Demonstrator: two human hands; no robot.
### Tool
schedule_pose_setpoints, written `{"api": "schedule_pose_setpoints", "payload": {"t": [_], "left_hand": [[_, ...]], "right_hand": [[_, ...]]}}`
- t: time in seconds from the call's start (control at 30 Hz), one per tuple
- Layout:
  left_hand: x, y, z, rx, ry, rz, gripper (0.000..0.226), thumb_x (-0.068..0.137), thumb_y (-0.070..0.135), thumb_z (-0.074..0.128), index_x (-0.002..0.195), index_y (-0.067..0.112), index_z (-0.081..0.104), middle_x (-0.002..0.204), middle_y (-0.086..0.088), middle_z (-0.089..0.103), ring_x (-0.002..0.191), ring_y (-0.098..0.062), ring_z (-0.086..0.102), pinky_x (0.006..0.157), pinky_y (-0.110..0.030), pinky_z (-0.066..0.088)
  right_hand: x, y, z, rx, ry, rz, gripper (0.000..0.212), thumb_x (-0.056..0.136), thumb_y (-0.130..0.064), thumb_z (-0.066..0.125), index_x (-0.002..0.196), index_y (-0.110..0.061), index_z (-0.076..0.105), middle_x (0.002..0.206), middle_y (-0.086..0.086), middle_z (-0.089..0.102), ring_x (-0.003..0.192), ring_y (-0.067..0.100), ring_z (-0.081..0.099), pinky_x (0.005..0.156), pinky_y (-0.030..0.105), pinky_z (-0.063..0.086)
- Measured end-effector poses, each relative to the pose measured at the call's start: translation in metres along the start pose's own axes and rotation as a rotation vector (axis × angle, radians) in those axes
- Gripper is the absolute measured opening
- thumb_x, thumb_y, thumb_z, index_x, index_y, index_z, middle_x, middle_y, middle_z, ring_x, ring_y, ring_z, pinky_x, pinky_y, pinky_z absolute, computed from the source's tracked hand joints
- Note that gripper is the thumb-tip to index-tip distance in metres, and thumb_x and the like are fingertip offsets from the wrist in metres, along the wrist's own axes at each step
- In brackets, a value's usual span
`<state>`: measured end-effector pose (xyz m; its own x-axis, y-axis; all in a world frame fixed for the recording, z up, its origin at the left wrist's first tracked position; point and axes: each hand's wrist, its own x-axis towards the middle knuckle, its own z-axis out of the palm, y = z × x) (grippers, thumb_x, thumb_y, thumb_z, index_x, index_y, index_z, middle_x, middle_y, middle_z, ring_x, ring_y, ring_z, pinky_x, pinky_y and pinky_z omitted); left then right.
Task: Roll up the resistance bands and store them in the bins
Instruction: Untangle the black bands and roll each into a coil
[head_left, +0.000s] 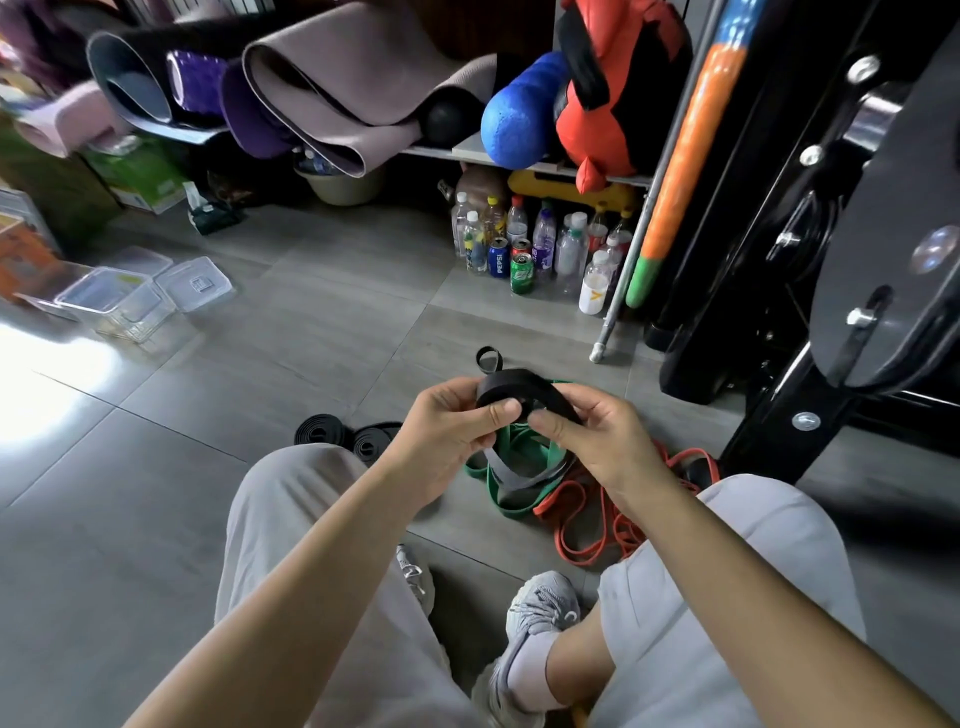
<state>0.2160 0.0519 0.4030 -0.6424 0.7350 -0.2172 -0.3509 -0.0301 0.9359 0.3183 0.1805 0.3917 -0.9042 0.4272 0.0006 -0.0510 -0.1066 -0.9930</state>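
A black resistance band (511, 387), partly wound into a coil, is held up in front of me. My left hand (447, 431) grips the coil with the thumb on its front, and my right hand (597, 439) pinches its loose strap. Its free end loops on the floor behind. Below my hands lie a green band (511, 506), a grey band (506, 475) and an orange band (587, 530) in a tangle. Two rolled black bands (345, 434) rest on the floor by my left knee. Clear plastic bins (122, 301) stand at the far left.
Clear lids (195, 283) lie beside the bins. Several bottles and cans (540, 249) stand under a shelf loaded with yoga mats (332, 93) and a blue foam roller (519, 111). A black machine frame (810, 260) fills the right side. Grey tiles spread to the left.
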Motion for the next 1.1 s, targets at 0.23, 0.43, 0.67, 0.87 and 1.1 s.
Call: {"api": "schedule_pose_setpoints", "payload": {"t": [0.23, 0.43, 0.67, 0.87, 1.1], "left_hand": [[-0.004, 0.0, -0.003, 0.004, -0.027, 0.011, 0.025, 0.066, 0.008, 0.067, 0.091, 0.005, 0.065, 0.069, 0.001, 0.069, 0.058, -0.006, 0.059, 0.051, -0.015, 0.045], [-0.007, 0.003, -0.015, -0.078, -0.084, -0.004, 0.043, 0.043, 0.028, 0.091, 0.079, 0.012, 0.074, 0.075, -0.005, 0.072, 0.065, -0.01, 0.067, 0.054, -0.017, 0.052], [-0.008, 0.011, -0.015, 0.502, -0.077, -0.005, 0.032, 0.069, 0.008, 0.081, 0.096, 0.013, 0.064, 0.082, 0.008, 0.067, 0.07, -0.007, 0.061, 0.062, -0.021, 0.05], [-0.008, 0.047, 0.011, 1.463, -0.189, 0.187, 0.039, 0.078, 0.035, 0.072, 0.115, 0.03, 0.062, 0.098, 0.01, 0.063, 0.07, -0.006, 0.048, 0.068, -0.024, 0.041], [-0.007, 0.05, 0.01, 1.005, -0.043, 0.141, 0.02, 0.078, 0.012, 0.073, 0.096, 0.022, 0.069, 0.05, 0.025, 0.055, 0.04, 0.006, 0.048, 0.042, -0.005, 0.031]], "right_hand": [[-0.002, 0.003, -0.003, -0.041, 0.059, 0.019, 0.022, 0.076, 0.0, 0.07, 0.084, -0.02, 0.07, 0.079, 0.0, 0.069, 0.078, 0.012, 0.063, 0.076, 0.024, 0.052], [-0.004, 0.004, -0.005, -0.021, 0.006, 0.051, 0.019, 0.078, 0.0, 0.068, 0.087, -0.016, 0.07, 0.082, 0.003, 0.067, 0.079, 0.01, 0.062, 0.077, 0.02, 0.05], [0.001, -0.002, -0.01, -0.159, -0.045, 0.042, 0.025, 0.077, 0.004, 0.07, 0.086, -0.019, 0.07, 0.083, 0.008, 0.068, 0.077, 0.011, 0.061, 0.074, 0.021, 0.049], [0.006, -0.012, -0.014, -0.579, -0.164, -0.016, 0.021, 0.074, -0.005, 0.073, 0.085, -0.024, 0.074, 0.081, 0.012, 0.067, 0.067, 0.008, 0.057, 0.064, 0.027, 0.046], [0.001, -0.014, -0.021, -0.304, -0.129, 0.039, 0.029, 0.074, 0.005, 0.073, 0.098, -0.009, 0.065, 0.086, 0.003, 0.07, 0.077, 0.003, 0.063, 0.074, 0.014, 0.051]]}}
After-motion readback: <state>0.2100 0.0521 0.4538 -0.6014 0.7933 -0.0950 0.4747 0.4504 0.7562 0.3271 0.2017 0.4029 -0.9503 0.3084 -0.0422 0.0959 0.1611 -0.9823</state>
